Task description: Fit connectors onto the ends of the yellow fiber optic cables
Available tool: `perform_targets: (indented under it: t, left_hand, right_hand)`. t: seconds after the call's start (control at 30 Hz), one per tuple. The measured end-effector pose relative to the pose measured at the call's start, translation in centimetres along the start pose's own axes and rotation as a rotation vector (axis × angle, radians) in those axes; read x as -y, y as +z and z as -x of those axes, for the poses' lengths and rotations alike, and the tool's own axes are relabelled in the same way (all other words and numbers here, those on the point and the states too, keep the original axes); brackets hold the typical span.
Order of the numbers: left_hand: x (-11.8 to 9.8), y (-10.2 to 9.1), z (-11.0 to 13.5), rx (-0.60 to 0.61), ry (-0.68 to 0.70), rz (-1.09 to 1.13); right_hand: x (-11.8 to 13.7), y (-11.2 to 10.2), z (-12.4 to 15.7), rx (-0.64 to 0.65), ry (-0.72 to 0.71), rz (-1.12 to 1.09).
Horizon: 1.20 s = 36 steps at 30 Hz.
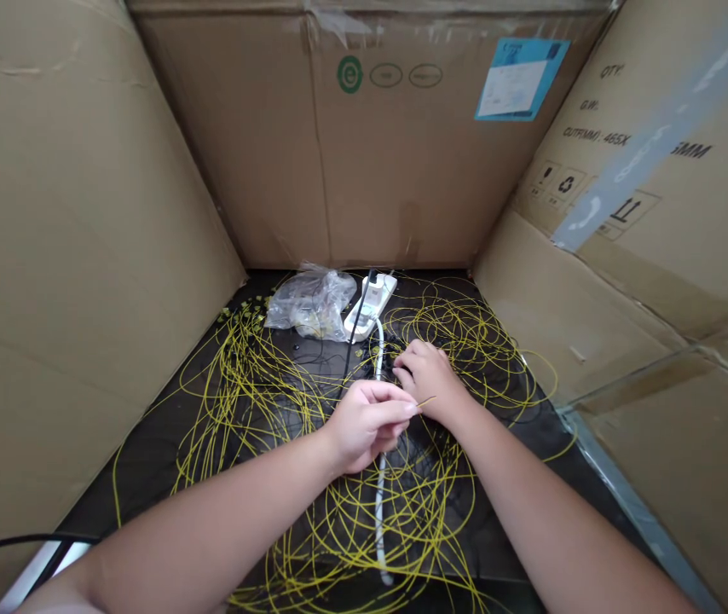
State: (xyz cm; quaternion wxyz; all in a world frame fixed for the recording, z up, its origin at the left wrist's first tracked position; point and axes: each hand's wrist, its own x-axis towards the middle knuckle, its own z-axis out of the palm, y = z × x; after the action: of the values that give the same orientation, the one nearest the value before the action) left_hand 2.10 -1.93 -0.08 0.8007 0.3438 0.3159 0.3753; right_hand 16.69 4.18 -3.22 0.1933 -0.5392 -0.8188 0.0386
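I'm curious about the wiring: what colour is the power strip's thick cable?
The thick cable is white, clearest in the head view.

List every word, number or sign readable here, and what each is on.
"QTY:" on the right-hand cardboard box
"G.W.:" same box
"(MM) : 465X", then "MM" beyond the tape, same box; leading letters unclear
Recycling sign and two up arrows, same box
Green circled "e" on the back cardboard box
Too small or blurred: two ovals beside the "e", the blue-edged label, the tape's lettering, captions under the box signs
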Motion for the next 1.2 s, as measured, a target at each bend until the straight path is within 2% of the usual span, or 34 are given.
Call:
perform_targets:
  t: [0.1,0.2,0.3,0.43,0.5,0.57,0.67,0.83,1.03,1.2]
  left_hand:
    - [0.0,0.0,0.0,-0.015,0.007,0.000]
    - [-0.2,0.0,0.0,-0.057,0.007,0.020]
    - [-0.4,0.1,0.0,-0.091,-0.006,0.052]
    - [-0.5,0.1,0.0,-0.129,-0.007,0.085]
    - [-0.5,0.1,-0.1,-0.142,0.003,0.084]
    - [-0.5,0.1,-0.2,-0.148,0.005,0.083]
    - [-0.4,0.0,-0.3,-0.156,0.007,0.088]
    - [-0.3,0.0,-0.3,-0.184,0.058,0.060]
    - [-0.2,0.2,-0.4,-0.288,0.178,-0.023]
    - [-0.2,0.3,-0.5,-0.365,0.222,-0.071]
  right_hand:
    - [0.1,-0.5,0.3,-0.053,-0.032,-0.031]
    - [0.2,-1.5,0.9,-0.186,-0.062,-0.202]
    - [0.4,-2.6,1.7,-0.294,0.059,-0.497]
    - [1.2,-3.4,1.9,-0.215,0.365,-1.074]
    - [1.5,-3.5,1.7,-0.155,0.458,-1.337]
    - [1.8,-3.5,1.5,-0.102,0.506,-1.511]
    - [2.0,-3.5,1.5,-0.027,0.508,-1.590]
    - [1.9,-3.6,1.6,0.011,0.467,-1.657]
    - [2.0,-3.8,1.6,0.069,0.446,-1.718]
    - [1.9,-3.6,1.7,0.129,0.436,-1.792]
